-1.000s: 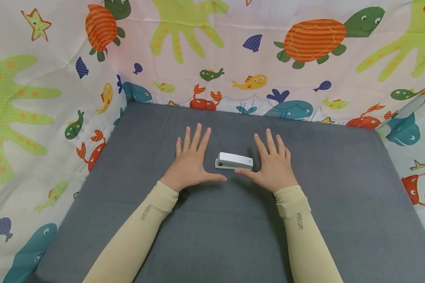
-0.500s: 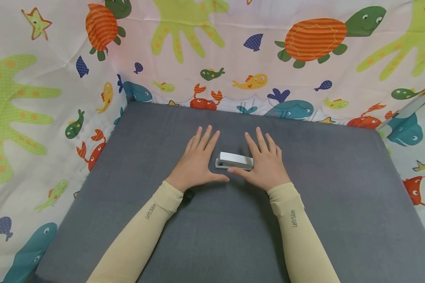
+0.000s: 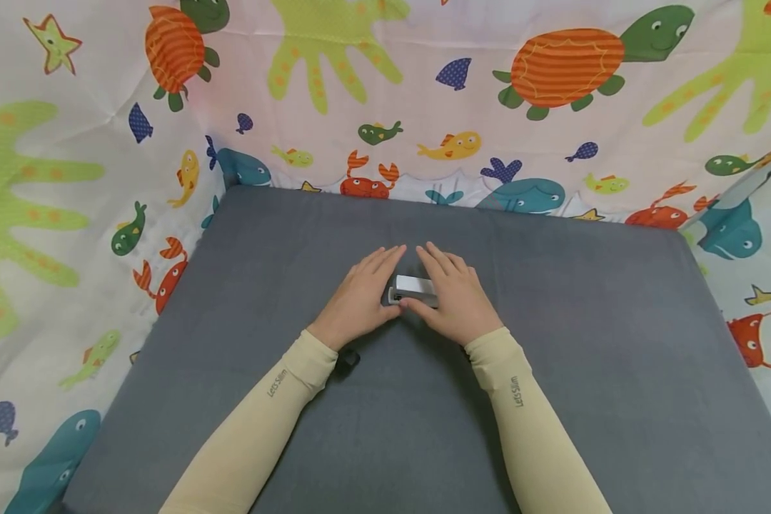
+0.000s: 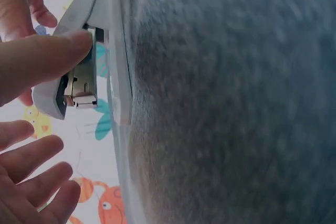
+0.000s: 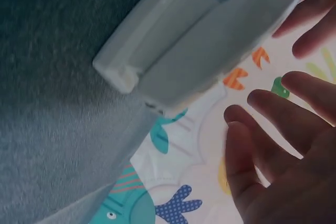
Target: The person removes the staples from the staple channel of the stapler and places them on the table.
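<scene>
A white and grey stapler lies on the grey table between the two hands, its right part hidden behind the right hand. My left hand is at its left end, fingers extended. In the left wrist view, the left thumb crosses in front of the stapler; whether it touches cannot be told. My right hand arches over its right side with fingers fairly straight. In the right wrist view, the right fingers stand apart from the stapler. The thumb tips nearly meet in front of it.
The grey cloth-covered table spreads around both arms. Printed fabric walls with sea animals enclose its back and sides. A small black device sits under the left wrist.
Both hands have come closer together around the stapler, the right moving left and the left slightly right. The stapler stays in about the same place.
</scene>
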Demonstrator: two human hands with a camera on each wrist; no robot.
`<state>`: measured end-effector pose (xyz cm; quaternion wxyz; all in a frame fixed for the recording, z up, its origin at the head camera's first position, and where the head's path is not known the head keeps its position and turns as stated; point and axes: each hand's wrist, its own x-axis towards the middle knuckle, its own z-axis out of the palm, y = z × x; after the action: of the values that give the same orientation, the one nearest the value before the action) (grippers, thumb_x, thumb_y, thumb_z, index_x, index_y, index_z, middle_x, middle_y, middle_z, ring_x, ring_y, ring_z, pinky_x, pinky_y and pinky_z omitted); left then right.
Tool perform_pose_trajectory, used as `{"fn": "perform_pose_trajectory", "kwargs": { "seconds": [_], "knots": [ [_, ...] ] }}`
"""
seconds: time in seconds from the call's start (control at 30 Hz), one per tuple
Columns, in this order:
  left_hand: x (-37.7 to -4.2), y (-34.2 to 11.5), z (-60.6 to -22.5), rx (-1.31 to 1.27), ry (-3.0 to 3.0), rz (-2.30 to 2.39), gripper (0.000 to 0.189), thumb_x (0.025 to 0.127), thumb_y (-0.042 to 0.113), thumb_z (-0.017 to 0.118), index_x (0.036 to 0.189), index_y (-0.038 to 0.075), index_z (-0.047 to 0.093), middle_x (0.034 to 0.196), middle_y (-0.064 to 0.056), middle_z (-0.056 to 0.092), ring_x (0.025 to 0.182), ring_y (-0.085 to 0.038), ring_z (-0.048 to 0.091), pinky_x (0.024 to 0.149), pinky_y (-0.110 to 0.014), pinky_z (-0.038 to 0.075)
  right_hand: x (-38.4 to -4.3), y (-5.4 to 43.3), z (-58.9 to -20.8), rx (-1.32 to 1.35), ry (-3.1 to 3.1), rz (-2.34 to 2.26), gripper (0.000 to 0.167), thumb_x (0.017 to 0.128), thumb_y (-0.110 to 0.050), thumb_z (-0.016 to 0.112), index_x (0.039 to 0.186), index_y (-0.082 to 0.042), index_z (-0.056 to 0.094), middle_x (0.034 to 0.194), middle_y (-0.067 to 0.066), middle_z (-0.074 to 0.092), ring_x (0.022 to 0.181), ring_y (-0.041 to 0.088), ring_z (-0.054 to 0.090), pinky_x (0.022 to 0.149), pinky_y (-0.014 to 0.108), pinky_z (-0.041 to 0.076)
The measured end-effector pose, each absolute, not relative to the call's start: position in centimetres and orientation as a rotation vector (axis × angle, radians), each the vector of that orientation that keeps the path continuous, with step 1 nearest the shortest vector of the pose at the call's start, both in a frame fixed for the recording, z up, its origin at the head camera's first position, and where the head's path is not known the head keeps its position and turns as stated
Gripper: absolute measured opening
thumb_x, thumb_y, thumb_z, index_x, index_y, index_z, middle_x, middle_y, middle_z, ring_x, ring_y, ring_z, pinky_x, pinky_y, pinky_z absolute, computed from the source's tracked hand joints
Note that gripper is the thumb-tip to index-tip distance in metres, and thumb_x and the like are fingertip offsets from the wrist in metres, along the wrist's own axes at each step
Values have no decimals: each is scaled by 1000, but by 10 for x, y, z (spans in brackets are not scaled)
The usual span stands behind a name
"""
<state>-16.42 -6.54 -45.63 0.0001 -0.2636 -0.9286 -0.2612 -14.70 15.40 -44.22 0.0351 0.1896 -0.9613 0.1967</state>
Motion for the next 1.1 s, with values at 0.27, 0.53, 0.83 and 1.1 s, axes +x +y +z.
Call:
{"fn": "perform_pose_trajectory", "kwargs": {
  "seconds": [0.27, 0.53, 0.83, 1.1],
  "knots": [
    [-165, -64, -458, -764, -2952, -1126, 96, 94, 18, 86, 172, 19, 30, 166, -9, 51, 152, -29, 50, 125, -50, 43, -147, 150, -448, 642, -2910, 622, 80, 100, -48, 77, 163, -8, 47, 162, 14, 55, 140, 37, 54, 119, 58, 45],
    [-164, -65, -468, -764, -2900, -1255, 86, 96, 15, 85, 168, 19, 39, 154, -8, 63, 136, -25, 63, 118, -45, 50, -146, 148, -449, 675, -2907, 600, 64, 102, -38, 77, 153, -6, 58, 149, 15, 66, 129, 34, 60, 115, 50, 50],
    [-166, -63, -471, -775, -2923, -1285, 79, 99, 12, 80, 167, 20, 42, 149, -7, 65, 118, -22, 67, 101, -41, 57, -147, 148, -449, 672, -2891, 534, 49, 100, -27, 81, 142, -6, 69, 130, 14, 75, 119, 32, 63, 105, 46, 57],
    [-168, -62, -472, -775, -2932, -1240, 71, 100, 12, 79, 164, 18, 48, 130, -6, 70, 103, -23, 63, 90, -37, 53, -148, 149, -451, 673, -2882, 539, 43, 100, -21, 80, 138, -5, 71, 126, 14, 76, 118, 32, 65, 104, 46, 58]
  ]
}}
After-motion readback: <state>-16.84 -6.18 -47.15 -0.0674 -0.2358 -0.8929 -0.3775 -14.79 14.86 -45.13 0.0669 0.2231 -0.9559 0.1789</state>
